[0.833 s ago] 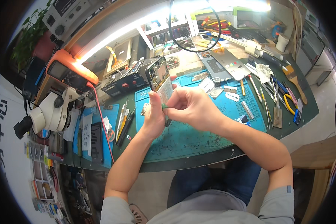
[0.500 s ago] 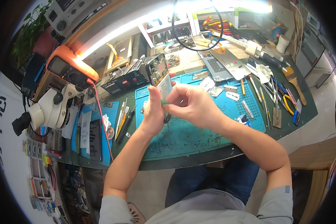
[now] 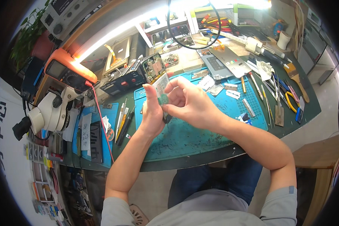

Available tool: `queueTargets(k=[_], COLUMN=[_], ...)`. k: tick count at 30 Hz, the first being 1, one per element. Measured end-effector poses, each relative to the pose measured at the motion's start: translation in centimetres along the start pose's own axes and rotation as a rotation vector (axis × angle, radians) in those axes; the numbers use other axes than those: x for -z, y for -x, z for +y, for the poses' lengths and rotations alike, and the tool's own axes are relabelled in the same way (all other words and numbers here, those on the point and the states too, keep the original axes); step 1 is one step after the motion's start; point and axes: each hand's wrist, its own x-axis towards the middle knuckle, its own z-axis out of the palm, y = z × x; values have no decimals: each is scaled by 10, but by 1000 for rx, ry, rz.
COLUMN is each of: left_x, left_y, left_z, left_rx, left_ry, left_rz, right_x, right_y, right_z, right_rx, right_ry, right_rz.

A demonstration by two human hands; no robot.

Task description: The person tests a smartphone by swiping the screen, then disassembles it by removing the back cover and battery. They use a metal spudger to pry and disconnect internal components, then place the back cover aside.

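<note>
My left hand [image 3: 153, 113] is closed around the lower part of an opened smartphone [image 3: 153, 68], its thumb pointing up. The phone stands tilted, with its inner board showing at the top and a pale battery [image 3: 161, 83] below. A green tab [image 3: 163, 99] lies across the battery's lower part, beside my left thumb. Right at the phone's edge, my right hand [image 3: 194, 101] has its fingers curled, with thumb and index finger apart on either side of the tab. The left fingers behind the phone are mostly hidden.
Beneath my hands lies a blue work mat [image 3: 188, 139]. An orange multimeter [image 3: 64, 71] and a white microscope [image 3: 51, 111] stand at the left. Phone back panels [image 3: 229, 62] lie farther back. Yellow-handled pliers [image 3: 290, 103], a brush [image 3: 299, 84] and several tools lie at the right.
My right thumb and index finger have parted from their pinch at the green tab, which now shows more broadly. The phone has turned slightly, showing more of its inside.
</note>
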Motion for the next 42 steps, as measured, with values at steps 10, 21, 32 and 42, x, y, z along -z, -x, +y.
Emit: queueTargets(k=[10,21,32,42], left_x=[10,14,15,46], left_y=[-4,6,9,7], left_z=[-7,-9,15,-13], left_rx=[-52,43,-130,96], left_ry=[-37,-93,-308,-233], left_rz=[75,50,115,-84], right_x=[-8,-12,-10,-6], right_y=[1,10,10,12], right_z=[-5,0,-2,-9], right_rx=[-58,66,-104,-32], right_ry=[-39,57,-41,7], right_rz=[14,157,142,39])
